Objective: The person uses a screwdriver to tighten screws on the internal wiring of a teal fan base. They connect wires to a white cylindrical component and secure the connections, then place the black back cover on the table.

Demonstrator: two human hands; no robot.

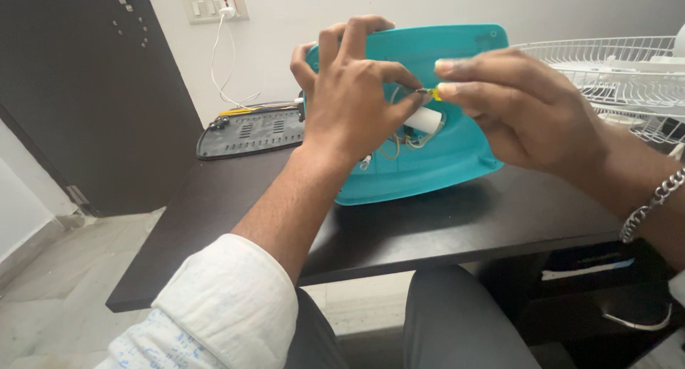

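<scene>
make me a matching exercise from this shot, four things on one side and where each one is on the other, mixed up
Things
1. teal shell
2. dark soleplate
3. white wire rack
4. white cylinder part

Places
A. lying flat at the table's far left edge, below the wall socket
B. inside the teal shell, among thin wires, just under the fingertips
C. at the far right, behind the right hand
D. propped up on the table, gripped at its top rim by the left hand

Pairs: 1-D, 2-A, 3-C, 4-B
</scene>
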